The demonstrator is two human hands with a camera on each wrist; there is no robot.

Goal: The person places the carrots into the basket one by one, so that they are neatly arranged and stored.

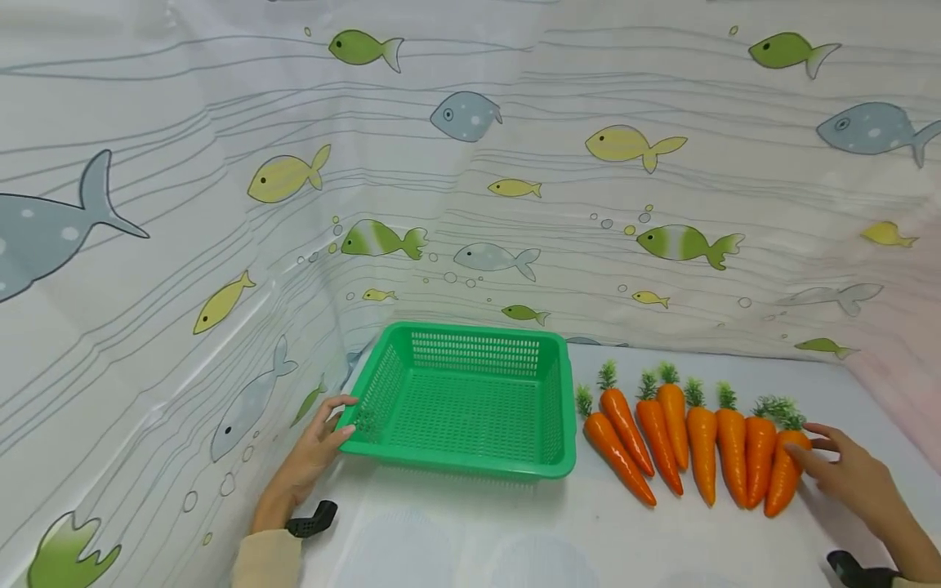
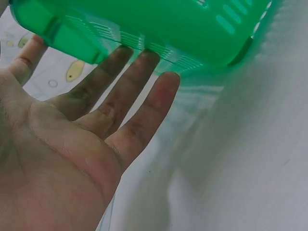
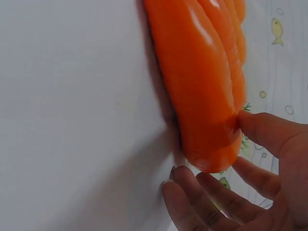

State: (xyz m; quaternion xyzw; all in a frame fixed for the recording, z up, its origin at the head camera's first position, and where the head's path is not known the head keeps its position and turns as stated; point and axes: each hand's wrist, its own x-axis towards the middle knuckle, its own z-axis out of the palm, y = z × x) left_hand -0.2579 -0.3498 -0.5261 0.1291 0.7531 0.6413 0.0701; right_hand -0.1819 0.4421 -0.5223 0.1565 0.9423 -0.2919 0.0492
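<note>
A green plastic basket with slotted walls sits left of a row of several orange toy carrots with frilly green tops. At the basket's left rim is my left hand, its thumb and a fingertip at the edge. The left wrist view shows its fingers nearly straight, reaching to the basket's outer wall. My right hand is at the rightmost carrot, thumb touching its thick end. In the right wrist view the other fingers spread loosely around that end of the carrot, which lies on the table.
A white sheet printed with fish rises behind and to the left of the white table. Black wrist straps sit on both wrists. The basket's right wall stands close to the leftmost carrot.
</note>
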